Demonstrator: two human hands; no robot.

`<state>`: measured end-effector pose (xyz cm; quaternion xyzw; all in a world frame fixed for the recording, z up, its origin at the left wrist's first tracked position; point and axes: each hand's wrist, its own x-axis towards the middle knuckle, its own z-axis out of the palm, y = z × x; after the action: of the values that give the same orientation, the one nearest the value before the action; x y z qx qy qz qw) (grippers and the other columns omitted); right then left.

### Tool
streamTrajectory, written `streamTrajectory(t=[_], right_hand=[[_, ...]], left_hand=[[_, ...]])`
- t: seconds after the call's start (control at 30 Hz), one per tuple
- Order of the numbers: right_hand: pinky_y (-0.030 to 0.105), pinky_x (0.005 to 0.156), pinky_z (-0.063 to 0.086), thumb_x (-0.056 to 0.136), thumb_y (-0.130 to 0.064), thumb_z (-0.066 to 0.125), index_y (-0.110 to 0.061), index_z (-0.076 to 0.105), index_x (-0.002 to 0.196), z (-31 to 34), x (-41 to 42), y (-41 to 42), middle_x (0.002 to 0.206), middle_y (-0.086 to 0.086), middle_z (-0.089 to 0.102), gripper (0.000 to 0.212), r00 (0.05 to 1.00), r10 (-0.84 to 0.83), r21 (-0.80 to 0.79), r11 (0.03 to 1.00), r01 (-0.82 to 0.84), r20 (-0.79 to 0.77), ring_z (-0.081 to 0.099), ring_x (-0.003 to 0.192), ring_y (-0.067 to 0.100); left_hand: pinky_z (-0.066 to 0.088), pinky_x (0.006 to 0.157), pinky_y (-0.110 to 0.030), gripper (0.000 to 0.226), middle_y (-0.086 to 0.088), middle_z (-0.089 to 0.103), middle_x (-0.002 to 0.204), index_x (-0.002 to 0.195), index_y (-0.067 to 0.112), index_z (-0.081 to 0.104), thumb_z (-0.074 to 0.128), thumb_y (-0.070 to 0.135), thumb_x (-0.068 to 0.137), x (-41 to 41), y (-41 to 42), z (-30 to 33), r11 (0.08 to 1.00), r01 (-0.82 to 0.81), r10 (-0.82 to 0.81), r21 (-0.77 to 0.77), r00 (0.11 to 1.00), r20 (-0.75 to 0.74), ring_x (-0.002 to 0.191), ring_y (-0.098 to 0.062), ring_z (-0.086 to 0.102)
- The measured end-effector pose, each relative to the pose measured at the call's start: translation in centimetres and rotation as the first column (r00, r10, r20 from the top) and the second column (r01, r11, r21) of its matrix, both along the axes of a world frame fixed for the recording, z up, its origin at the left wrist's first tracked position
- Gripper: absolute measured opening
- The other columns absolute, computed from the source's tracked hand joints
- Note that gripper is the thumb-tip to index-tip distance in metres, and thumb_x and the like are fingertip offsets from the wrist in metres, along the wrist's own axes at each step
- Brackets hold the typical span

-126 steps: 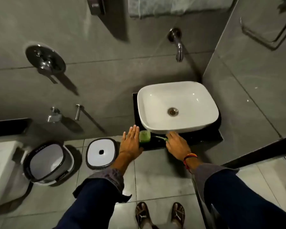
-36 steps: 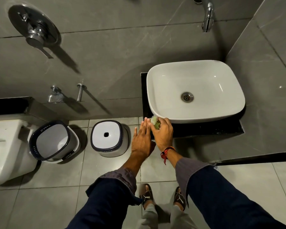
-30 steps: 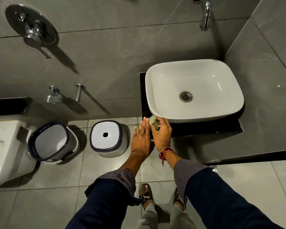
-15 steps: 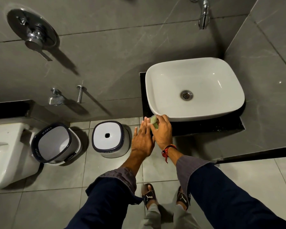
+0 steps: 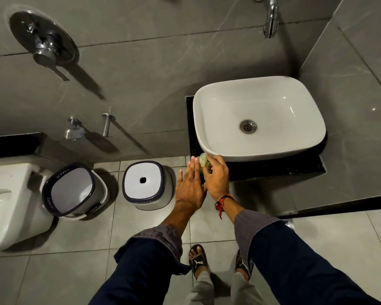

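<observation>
A small green bottle (image 5: 204, 160) with a pale round top is held just in front of the left front corner of the white basin (image 5: 273, 102), above the edge of the black counter (image 5: 273, 170) on which the basin is set. It is gripped by the right hand (image 5: 216, 177), whose fingers are curled round its lower part, so that only the top and a strip of green are seen. Whether the green belongs to the bottle's wall or to what is in it cannot be told. The left hand (image 5: 188, 188) is laid flat beside it, fingers straight and together, and nothing is held in it; its fingertips are level with the bottle's top.

Inside the basin only the metal drain (image 5: 248, 126) is shown against the glossy white bowl. A chrome spout (image 5: 271, 20) is fixed to the wall behind the basin.

Left of the basin, on the tiled floor, a white stool (image 5: 144, 183) with a dark rim and a small hole in its seat is placed. Further left a dark-rimmed bucket (image 5: 73, 190) is seen, tilted, with its grey inner wall exposed. Beyond it, farthest from the basin, a white toilet (image 5: 7, 205) is mounted.
</observation>
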<state>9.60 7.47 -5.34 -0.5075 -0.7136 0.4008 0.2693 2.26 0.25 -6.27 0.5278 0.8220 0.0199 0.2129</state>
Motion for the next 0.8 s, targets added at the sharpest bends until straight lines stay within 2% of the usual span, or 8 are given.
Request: streamTrajectory(t=[0.13,0.23,0.3,0.4,0.5,0.6,0.67,0.8], right_hand=[[0.047,0.105,0.056,0.092,-0.022,0.073,-0.006,0.063,0.126,0.2,-0.8,0.2,0.129,0.012,0.062,0.040,0.998,-0.063,-0.039,0.997,0.063,0.016,0.062,0.124,0.029],[0.044,0.111,0.051,0.093,-0.021,0.071,-0.008,0.059,0.135,0.1,-0.8,-0.1,0.139,0.011,0.059,0.046,1.000,-0.013,-0.034,0.999,0.013,0.011,0.058,0.131,0.027],[0.043,0.113,0.050,0.095,-0.018,0.068,-0.008,0.060,0.136,0.1,-0.8,-0.1,0.139,0.011,0.061,0.042,1.000,-0.003,-0.015,1.000,0.003,-0.008,0.058,0.132,0.026],[0.046,0.105,0.056,0.093,-0.019,0.071,-0.006,0.066,0.123,0.1,-1.1,0.3,0.127,0.012,0.065,0.033,0.998,-0.060,-0.021,0.998,0.060,-0.002,0.064,0.120,0.028],[0.044,0.099,0.060,0.092,-0.027,0.073,-0.007,0.065,0.115,0.2,-1.4,0.3,0.120,0.011,0.064,0.032,0.997,-0.075,-0.038,0.996,0.075,0.015,0.066,0.112,0.026],[0.042,0.112,0.050,0.094,-0.025,0.070,-0.008,0.058,0.133,0.0,-1.0,-0.2,0.137,0.011,0.056,0.044,1.000,0.015,-0.026,1.000,-0.015,0.021,0.056,0.131,0.025],[0.041,0.118,0.044,0.098,-0.020,0.064,-0.010,0.055,0.141,-0.2,-0.6,-0.4,0.146,0.009,0.053,0.045,0.998,0.059,0.008,0.998,-0.059,0.019,0.048,0.139,0.023],[0.046,0.107,0.055,0.096,-0.023,0.068,-0.009,0.061,0.126,-0.4,-1.0,-0.1,0.132,0.010,0.062,0.034,0.998,-0.059,-0.018,0.998,0.059,-0.014,0.061,0.125,0.025]], left_hand=[[0.002,0.131,-0.046,0.078,-0.007,-0.017,0.172,0.162,0.010,-0.013,0.028,0.048,0.107,-0.1,-0.1,0.2,1.000,0.012,-0.012,-0.012,1.000,-0.019,0.160,-0.022,-0.012],[0.002,0.131,-0.046,0.079,-0.008,-0.018,0.171,0.162,0.009,-0.013,0.028,0.048,0.107,0.0,-0.1,0.3,1.000,0.019,-0.019,-0.020,1.000,-0.024,0.160,-0.023,-0.012],[0.002,0.131,-0.046,0.080,-0.008,-0.018,0.172,0.162,0.009,-0.014,0.029,0.047,0.107,0.0,0.0,0.4,1.000,0.018,-0.019,-0.024,0.999,-0.031,0.160,-0.023,-0.012],[0.002,0.131,-0.046,0.080,-0.009,-0.017,0.172,0.162,0.009,-0.013,0.030,0.048,0.107,0.1,0.0,0.5,1.000,0.009,-0.010,-0.024,1.000,-0.024,0.160,-0.023,-0.012],[0.001,0.131,-0.046,0.081,-0.009,-0.018,0.171,0.162,0.009,-0.013,0.031,0.049,0.107,0.0,0.0,0.6,1.000,0.001,-0.001,-0.024,1.000,-0.009,0.160,-0.023,-0.013],[0.001,0.131,-0.046,0.082,-0.009,-0.018,0.171,0.162,0.009,-0.013,0.033,0.048,0.107,-0.1,-0.1,0.7,1.000,0.014,-0.015,-0.028,1.000,-0.006,0.160,-0.024,-0.012],[0.002,0.131,-0.047,0.083,-0.009,-0.018,0.171,0.162,0.009,-0.014,0.033,0.049,0.107,0.0,-0.1,0.8,0.999,0.025,-0.026,-0.029,1.000,-0.008,0.160,-0.024,-0.012],[0.003,0.131,-0.046,0.080,-0.009,-0.018,0.171,0.162,0.008,-0.014,0.031,0.047,0.108,0.0,0.0,0.8,1.000,0.016,-0.016,-0.023,1.000,-0.004,0.160,-0.024,-0.011]])
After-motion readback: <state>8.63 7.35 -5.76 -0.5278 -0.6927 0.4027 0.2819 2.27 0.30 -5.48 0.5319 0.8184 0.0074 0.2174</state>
